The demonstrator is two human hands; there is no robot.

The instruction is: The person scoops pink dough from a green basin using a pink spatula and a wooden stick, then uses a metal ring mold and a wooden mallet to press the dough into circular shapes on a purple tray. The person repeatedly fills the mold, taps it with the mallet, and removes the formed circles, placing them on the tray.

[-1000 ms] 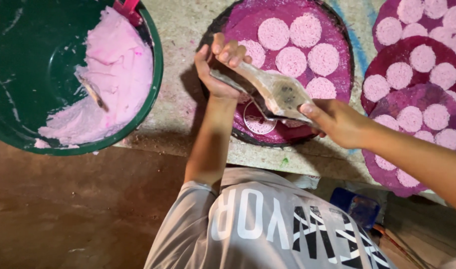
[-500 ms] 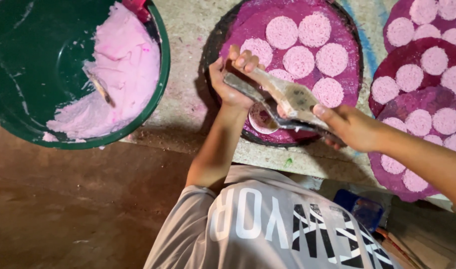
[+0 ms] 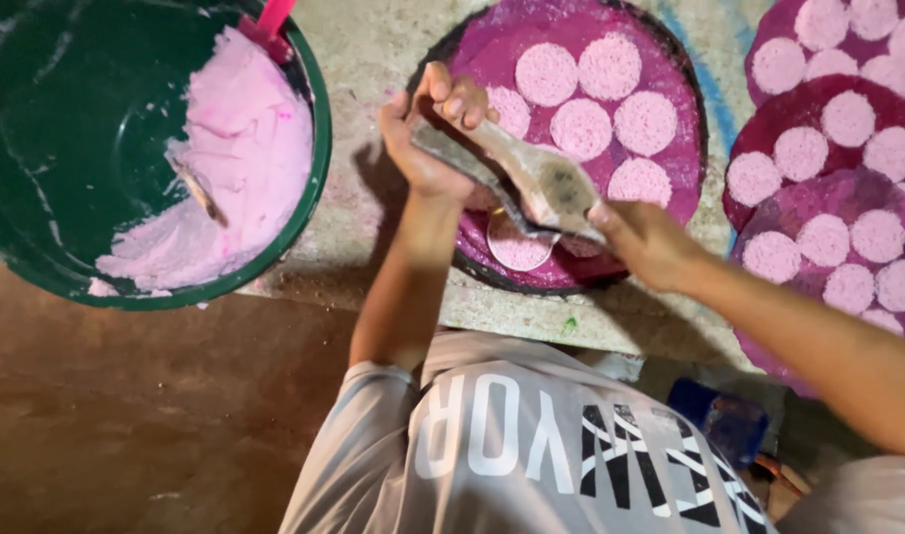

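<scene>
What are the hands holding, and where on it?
Both hold a paste-smeared flat scraper: the left hand at its far end, the right hand at its near end.

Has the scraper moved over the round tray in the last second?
No clear move. The scraper lies across the near-left part of the round tray, above the same disc; both hands hold it as before.

Head camera, straight down (close)

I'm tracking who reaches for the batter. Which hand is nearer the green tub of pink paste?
Left. The left hand is over the near round tray's left edge, just right of the green tub. The right hand is further right, at the tray's lower edge.
</scene>
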